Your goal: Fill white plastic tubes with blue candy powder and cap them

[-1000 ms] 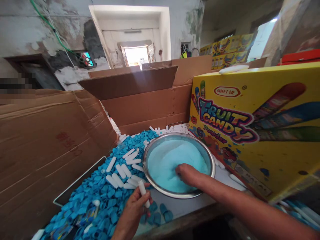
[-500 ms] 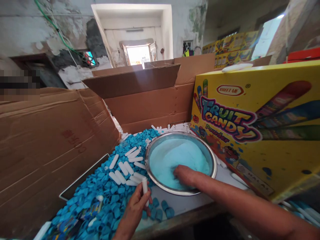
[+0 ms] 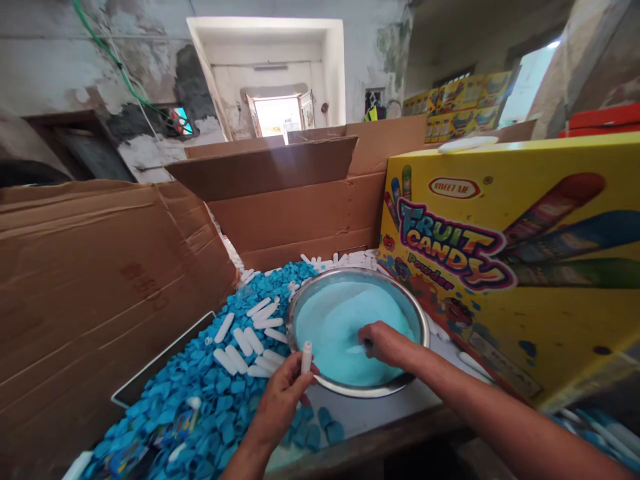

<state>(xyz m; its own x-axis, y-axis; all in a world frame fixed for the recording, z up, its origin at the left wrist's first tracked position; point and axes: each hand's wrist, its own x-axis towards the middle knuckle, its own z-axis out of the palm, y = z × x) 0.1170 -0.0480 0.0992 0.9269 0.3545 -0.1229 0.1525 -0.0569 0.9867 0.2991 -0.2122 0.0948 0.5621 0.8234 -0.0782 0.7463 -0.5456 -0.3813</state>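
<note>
At lower centre the left hand (image 3: 283, 400) gripped a white tube (image 3: 306, 357) upright beside the steel bowl (image 3: 424, 327) of blue powder (image 3: 330, 327), where the right hand (image 3: 385, 343) rested, grip unclear, on a pale surface (image 3: 370, 412) heaped with blue caps (image 3: 215, 393), between cardboard boxes (image 3: 100, 280), under peeling walls (image 3: 60, 67).

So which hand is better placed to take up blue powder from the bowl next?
Probably the right hand: it rests on the blue powder inside the steel bowl. The left hand grips a white tube upright at the bowl's rim.
</note>
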